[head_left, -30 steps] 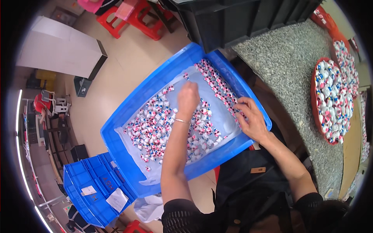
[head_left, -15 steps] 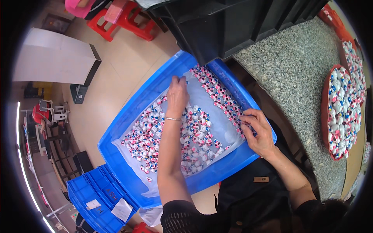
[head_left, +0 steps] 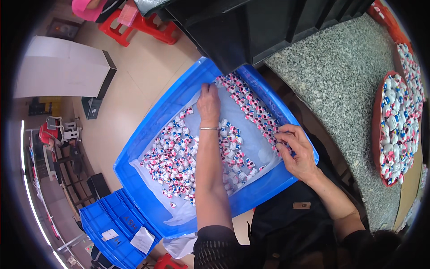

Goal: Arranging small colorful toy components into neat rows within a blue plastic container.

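Small white figurines (head_left: 172, 157) with pink and blue parts lie loose on a pale sheet (head_left: 242, 121) in a blue tub (head_left: 148, 121). More figurines (head_left: 251, 105) stand in close rows along the tub's right side. My left hand (head_left: 209, 105) reaches over the loose ones to the sheet's far part, its fingers bent down and together; whatever they pinch is hidden. At the near end of the rows is my right hand (head_left: 298, 152), fingers curved and apart, tips against the last figurines. Nothing shows clearly between its thumb and fingers.
A large black crate (head_left: 268, 31) overhangs the tub's far corner. To the right, a speckled stone counter (head_left: 331, 76) carries a red basket (head_left: 377, 130) heaped with figurines. A blue crate (head_left: 107, 219) sits at the lower left. Red stools (head_left: 156, 29) stand beyond, near another person.
My left forearm has shifted slightly right, and the left hand has moved a little farther toward the tub's far side. My right hand stays nearly still. The view has shifted a little.
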The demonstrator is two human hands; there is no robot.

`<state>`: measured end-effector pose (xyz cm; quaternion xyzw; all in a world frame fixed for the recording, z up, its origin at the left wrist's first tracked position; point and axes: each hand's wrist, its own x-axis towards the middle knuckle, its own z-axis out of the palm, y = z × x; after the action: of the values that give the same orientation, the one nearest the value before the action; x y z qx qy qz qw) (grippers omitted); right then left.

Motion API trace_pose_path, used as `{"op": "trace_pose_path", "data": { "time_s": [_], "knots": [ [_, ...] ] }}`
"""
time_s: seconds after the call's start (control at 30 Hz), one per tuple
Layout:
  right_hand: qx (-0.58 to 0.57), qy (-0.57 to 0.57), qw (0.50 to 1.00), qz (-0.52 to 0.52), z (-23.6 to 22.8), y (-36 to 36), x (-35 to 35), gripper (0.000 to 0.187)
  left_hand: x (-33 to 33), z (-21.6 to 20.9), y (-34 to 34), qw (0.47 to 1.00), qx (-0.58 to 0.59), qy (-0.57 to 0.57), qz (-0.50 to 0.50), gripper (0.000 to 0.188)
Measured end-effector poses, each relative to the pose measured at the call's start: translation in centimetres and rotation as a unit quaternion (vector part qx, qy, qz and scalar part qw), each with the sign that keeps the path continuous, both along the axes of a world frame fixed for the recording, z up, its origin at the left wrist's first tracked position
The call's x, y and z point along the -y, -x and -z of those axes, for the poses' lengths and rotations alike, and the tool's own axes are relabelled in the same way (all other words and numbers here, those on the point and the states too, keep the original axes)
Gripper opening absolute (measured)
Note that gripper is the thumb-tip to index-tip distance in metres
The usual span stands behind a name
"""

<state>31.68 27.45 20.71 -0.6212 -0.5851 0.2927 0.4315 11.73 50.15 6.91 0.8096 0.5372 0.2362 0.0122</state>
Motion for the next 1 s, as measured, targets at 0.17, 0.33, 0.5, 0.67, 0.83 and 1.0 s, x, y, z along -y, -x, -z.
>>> {"op": "trace_pose_path", "data": {
  "time_s": [0.17, 0.33, 0.5, 0.67, 0.83, 1.0],
  "knots": [
    [-0.001, -0.011, 1.000, 0.001, 0.3, 0.0, 0.0, 0.026, 1.4, -1.7, 1.7, 0.999, 0.045, 0.002, 0.006, 0.023],
    [0.003, -0.026, 1.000, 0.000, 0.8, 0.0, 0.1, 0.025, 4.6, -5.7, 6.1, 0.976, 0.160, 0.142, 0.029, 0.019],
    [-0.007, -0.014, 1.000, 0.007, 0.7, 0.1, 0.1, 0.023, 5.9, -6.3, 5.7, 0.962, 0.048, 0.204, 0.175, 0.023],
    [0.009, -0.031, 0.999, 0.006, 0.4, 0.1, 0.0, 0.022, 4.3, -6.5, 4.6, 0.941, -0.102, 0.258, 0.196, 0.031],
    [-0.005, -0.022, 1.000, 0.016, 0.3, 0.1, 0.0, 0.022, 3.6, -6.2, 4.0, 0.934, -0.200, 0.218, 0.202, 0.020],
    [-0.008, -0.023, 1.000, 0.004, 0.2, 0.0, 0.1, 0.021, 2.1, -3.9, 3.9, 0.946, 0.209, 0.243, 0.052, 0.029]
  ]
}}
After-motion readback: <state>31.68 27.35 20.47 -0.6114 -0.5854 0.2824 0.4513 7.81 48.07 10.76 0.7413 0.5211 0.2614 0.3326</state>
